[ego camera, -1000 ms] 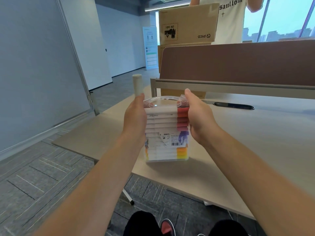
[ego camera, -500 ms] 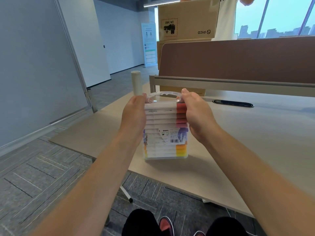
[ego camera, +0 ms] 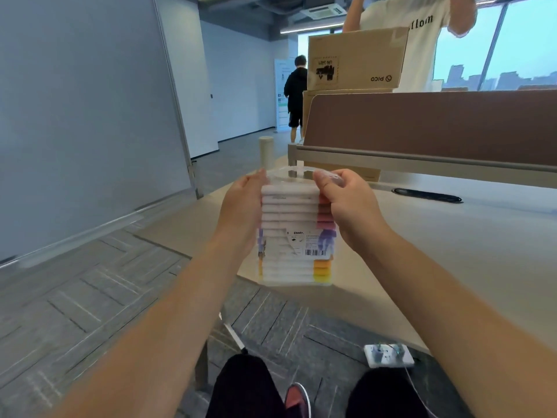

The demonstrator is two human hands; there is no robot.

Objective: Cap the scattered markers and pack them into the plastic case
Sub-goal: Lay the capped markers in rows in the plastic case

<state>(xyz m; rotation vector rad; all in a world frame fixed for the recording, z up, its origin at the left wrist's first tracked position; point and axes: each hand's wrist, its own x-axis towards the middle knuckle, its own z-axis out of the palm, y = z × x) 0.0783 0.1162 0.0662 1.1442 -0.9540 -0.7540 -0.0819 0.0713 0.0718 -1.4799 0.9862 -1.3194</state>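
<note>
- Now clamping left hand [ego camera: 241, 206] and right hand [ego camera: 349, 203] fingers [ego camera: 322, 182] on top corners of the clear plastic marker case [ego camera: 295, 236], upright at the worktop [ego camera: 452, 236] edge.
- Probably feeling light, stiff, slick; gripping side walls likely safest.

Single head-worn wide-angle view, facing forward and down, close over table [ego camera: 452, 251]

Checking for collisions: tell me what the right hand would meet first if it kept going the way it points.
The marker case: the right hand points up-left and grips its top right edge. Beyond that, probably the left hand on the other side.
</note>
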